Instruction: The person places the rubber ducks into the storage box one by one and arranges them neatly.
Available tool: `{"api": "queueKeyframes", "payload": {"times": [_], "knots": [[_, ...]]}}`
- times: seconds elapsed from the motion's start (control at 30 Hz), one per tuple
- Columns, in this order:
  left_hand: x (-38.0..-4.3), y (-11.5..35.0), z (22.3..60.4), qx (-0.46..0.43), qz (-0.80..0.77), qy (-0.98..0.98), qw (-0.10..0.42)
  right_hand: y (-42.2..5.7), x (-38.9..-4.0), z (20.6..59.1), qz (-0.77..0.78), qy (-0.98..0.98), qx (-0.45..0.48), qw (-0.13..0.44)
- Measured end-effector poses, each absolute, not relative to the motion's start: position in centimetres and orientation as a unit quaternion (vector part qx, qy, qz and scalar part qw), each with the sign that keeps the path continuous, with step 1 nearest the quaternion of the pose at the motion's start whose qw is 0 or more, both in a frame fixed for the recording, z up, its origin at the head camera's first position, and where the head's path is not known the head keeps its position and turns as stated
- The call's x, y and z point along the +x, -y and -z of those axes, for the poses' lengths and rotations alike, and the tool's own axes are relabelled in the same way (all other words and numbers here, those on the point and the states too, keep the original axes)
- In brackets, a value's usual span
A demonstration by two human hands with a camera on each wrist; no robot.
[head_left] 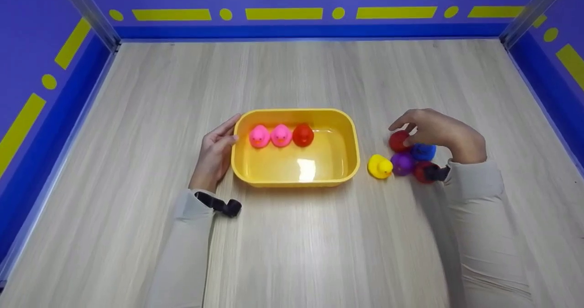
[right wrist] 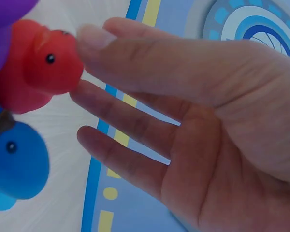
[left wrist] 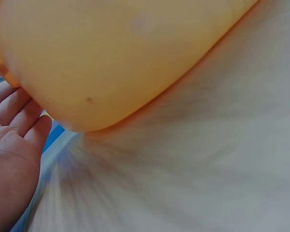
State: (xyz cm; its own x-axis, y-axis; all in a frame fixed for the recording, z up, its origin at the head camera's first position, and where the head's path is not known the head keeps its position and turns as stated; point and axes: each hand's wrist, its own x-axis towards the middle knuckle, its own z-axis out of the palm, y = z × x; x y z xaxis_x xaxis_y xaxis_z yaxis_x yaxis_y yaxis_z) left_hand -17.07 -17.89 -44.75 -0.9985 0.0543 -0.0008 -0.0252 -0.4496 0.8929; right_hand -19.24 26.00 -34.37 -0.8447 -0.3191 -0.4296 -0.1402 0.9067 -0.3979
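Note:
My left hand (head_left: 215,152) holds the left end of a yellow plastic tub (head_left: 295,184), thumb at the rim. In the left wrist view, its fingers (left wrist: 20,112) lie along the tub's outer wall. Two pink rubber ducks (head_left: 259,136) and a red one (head_left: 303,135) stand in a row inside the tub. To the right, my right hand (head_left: 440,132) pinches another red rubber duck (head_left: 398,141) between thumb and fingers. The right wrist view shows this red duck (right wrist: 55,63) at the fingertips, beside a blue duck (right wrist: 24,157).
Close around the right hand are a yellow duck (head_left: 379,167), a purple duck (head_left: 402,164) and a further red duck (head_left: 422,172), partly hidden by the black wrist camera (head_left: 439,173). Blue panels (head_left: 292,32) wall the wooden table (head_left: 301,244) at the back and sides.

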Motion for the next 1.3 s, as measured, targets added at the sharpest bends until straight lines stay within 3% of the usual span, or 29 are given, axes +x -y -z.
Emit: {"api": "queueKeyframes", "payload": {"times": [0.67,1.3], "knots": [[-17.11,17.88,44.73,0.002,-0.852,-0.522,0.024,-26.44,-19.56,35.25,0.168,-0.941,-0.102,0.277],[-17.14,17.83,44.77,0.009,-0.854,-0.520,0.024,-25.75,-19.49,34.66,0.155,-0.948,-0.152,0.231]]}}
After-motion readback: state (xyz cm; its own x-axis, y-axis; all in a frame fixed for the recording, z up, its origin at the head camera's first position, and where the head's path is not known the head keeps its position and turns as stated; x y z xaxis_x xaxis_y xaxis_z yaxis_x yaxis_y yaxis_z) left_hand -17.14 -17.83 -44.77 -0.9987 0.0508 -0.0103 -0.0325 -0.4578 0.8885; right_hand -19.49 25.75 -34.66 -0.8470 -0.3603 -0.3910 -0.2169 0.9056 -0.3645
